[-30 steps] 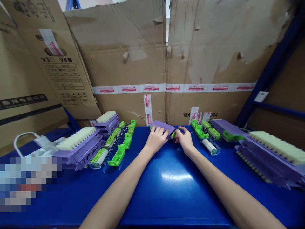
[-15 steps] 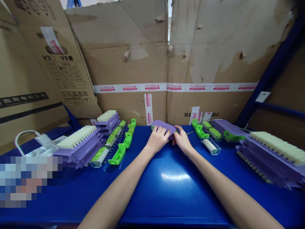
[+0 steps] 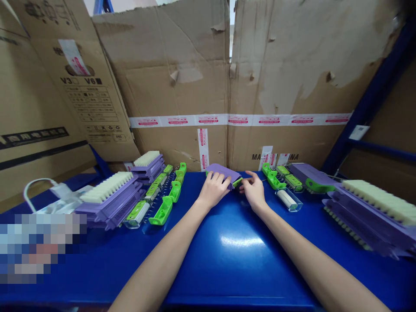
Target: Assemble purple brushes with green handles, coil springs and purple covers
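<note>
We take the carton as the landmark; the shell, purple, lies on the blue surface just in front of the carton's middle, its long side slightly askew to it. Our left hand holds the shell from above, palm down, fingers draped over the top face; our right hand is half closed and narrow, its fingertips close beside the green end piece at the shell's right end; whether they touch or pinch anything we cannot tell.

In front of the carton's left half we see green caps in a row, and farther left a purple stack topped with cream bristle-like teeth; in front of its right half lie a second shell, with a green end, and a clear box with a white roll inside.

Handling, in our judgement: the shell is light, stiff moulded plastic; its smooth top probably slides under a flat palm, so we would steady it by its long edges, fingers on one and thumb on the other; the end piece looks small and rigid, best taken by its outer rim between thumb and forefinger; thin tabs or edges could crack if forced askew.
</note>
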Demonstrator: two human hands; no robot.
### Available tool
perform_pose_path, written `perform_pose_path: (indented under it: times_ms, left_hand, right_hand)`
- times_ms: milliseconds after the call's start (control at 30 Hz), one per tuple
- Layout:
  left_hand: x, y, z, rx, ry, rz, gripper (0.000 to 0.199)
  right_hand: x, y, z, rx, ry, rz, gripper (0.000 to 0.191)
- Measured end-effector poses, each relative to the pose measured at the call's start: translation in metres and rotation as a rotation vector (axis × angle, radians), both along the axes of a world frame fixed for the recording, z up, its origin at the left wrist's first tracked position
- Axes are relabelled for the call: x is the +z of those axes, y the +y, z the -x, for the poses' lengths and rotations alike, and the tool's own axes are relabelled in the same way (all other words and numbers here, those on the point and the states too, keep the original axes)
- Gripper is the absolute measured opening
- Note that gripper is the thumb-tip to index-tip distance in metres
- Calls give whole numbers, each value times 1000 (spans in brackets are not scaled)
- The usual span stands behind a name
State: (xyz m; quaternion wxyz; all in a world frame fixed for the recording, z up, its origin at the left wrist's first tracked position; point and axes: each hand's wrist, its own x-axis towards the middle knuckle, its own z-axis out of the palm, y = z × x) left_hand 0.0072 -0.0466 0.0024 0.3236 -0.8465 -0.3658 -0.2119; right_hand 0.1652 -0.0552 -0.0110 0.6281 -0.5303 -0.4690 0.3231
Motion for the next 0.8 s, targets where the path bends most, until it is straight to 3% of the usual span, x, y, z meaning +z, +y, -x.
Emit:
perform_pose_path:
  times_ms: [300,600,800]
  left_hand:
    - [0,0,4,14,-5,0,38]
    - [1,-1,4,-2,16,8,39]
    - [2,-1,3,-24,15,-4,33]
  right_hand:
    - [0,-4,4,90,36,-37,49]
    - [-1,-8,4,45,-305,-89,55]
    - [4,-13,7,39,-399,-97,54]
